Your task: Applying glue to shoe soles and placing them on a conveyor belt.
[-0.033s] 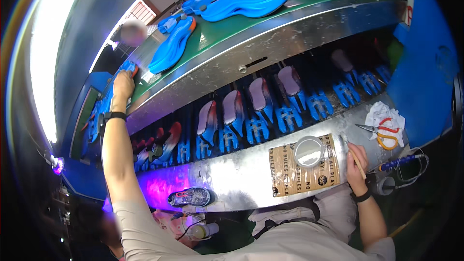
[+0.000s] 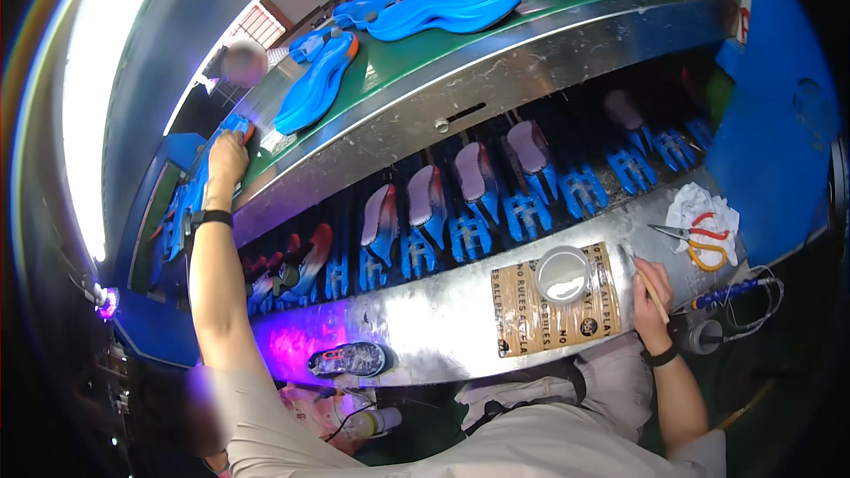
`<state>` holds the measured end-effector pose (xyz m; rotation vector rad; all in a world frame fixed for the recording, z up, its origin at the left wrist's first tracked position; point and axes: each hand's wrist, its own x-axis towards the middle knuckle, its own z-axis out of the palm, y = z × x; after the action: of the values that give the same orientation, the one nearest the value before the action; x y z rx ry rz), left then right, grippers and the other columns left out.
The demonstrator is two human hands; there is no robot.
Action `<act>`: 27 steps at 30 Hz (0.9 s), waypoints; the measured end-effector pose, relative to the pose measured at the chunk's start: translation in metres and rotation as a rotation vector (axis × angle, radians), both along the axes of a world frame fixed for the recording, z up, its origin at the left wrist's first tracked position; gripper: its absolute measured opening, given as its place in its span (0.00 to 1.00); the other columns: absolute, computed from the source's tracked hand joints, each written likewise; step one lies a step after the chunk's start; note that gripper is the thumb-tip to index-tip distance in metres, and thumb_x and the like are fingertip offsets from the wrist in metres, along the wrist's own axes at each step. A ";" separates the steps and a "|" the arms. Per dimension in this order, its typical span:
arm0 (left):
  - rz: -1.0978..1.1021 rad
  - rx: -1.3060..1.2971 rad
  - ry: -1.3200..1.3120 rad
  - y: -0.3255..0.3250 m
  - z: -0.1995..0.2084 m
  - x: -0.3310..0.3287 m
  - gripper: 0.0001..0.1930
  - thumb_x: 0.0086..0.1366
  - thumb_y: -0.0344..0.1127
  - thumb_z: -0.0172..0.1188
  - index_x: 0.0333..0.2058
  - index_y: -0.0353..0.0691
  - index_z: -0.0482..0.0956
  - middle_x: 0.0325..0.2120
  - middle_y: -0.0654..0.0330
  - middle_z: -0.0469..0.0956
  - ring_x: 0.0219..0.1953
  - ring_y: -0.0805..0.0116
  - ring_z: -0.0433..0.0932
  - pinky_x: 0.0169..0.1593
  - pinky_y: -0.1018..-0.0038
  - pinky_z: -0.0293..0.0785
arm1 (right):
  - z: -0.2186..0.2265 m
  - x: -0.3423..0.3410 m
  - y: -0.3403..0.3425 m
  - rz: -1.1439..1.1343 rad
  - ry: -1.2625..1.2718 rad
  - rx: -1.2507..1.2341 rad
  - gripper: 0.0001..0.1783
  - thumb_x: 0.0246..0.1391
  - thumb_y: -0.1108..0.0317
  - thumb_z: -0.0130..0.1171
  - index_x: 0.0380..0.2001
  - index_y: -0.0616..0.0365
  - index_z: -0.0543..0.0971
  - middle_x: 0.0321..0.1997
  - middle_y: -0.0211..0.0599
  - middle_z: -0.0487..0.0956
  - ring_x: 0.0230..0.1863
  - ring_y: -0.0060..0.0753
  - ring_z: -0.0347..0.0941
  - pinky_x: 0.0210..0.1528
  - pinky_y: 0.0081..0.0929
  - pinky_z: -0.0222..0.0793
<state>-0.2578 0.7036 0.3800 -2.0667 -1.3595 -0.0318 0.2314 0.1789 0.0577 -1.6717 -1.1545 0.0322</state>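
My left hand [image 2: 227,159] reaches to the far left end of the green upper belt, its fingers closed on a blue shoe sole [image 2: 237,124] with an orange patch. More blue soles [image 2: 312,93] lie along the belt to its right. My right hand [image 2: 651,301] rests at the right of the metal ledge, closed round the wooden handle of a brush [image 2: 653,292]. The brush's head end, near the ledge surface, is hard to make out. Left of that hand, a round cup of whitish liquid [image 2: 563,275] stands on a taped piece of printed brown cardboard [image 2: 522,327].
Scissors with red and orange handles [image 2: 699,237] lie on crumpled white paper [image 2: 708,204]. A dark shoe [image 2: 348,359] sits on the metal ledge [image 2: 425,327]. Beyond runs a row of blue holders [image 2: 469,235], several bearing upturned shoes with pinkish bottoms [image 2: 426,195]. Another person is at far left.
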 end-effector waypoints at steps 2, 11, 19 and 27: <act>-0.130 -0.004 -0.051 -0.053 0.014 0.020 0.15 0.60 0.27 0.57 0.46 0.37 0.83 0.39 0.41 0.80 0.44 0.43 0.80 0.50 0.53 0.76 | 0.001 -0.001 -0.008 -0.003 0.026 0.026 0.16 0.57 0.81 0.54 0.48 0.67 0.79 0.38 0.48 0.78 0.37 0.45 0.77 0.41 0.34 0.72; -0.003 0.263 -0.579 -0.158 0.021 -0.038 0.20 0.71 0.46 0.59 0.46 0.32 0.85 0.25 0.63 0.78 0.25 0.78 0.75 0.29 0.77 0.71 | -0.005 0.001 -0.009 0.053 0.020 0.027 0.13 0.61 0.76 0.55 0.48 0.65 0.80 0.39 0.48 0.80 0.40 0.47 0.78 0.44 0.33 0.73; -0.352 -0.612 -1.905 -0.228 -0.080 0.007 0.18 0.70 0.33 0.59 0.55 0.30 0.73 0.44 0.56 0.82 0.38 0.72 0.82 0.42 0.72 0.76 | -0.013 0.010 -0.002 0.034 0.307 -0.028 0.12 0.64 0.72 0.58 0.48 0.64 0.81 0.42 0.37 0.82 0.41 0.29 0.77 0.46 0.26 0.72; -0.249 -1.211 -2.283 -0.390 -0.254 0.056 0.32 0.63 0.35 0.60 0.62 0.23 0.64 0.56 0.45 0.75 0.57 0.54 0.78 0.60 0.61 0.75 | 0.070 -0.033 0.020 0.291 0.411 0.065 0.07 0.62 0.72 0.59 0.41 0.62 0.83 0.37 0.31 0.83 0.39 0.20 0.75 0.44 0.20 0.71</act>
<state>-0.2016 0.3137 0.1264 -2.6490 -2.3314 -3.1227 0.1987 0.1987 0.1275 -1.3460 -1.0574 0.4940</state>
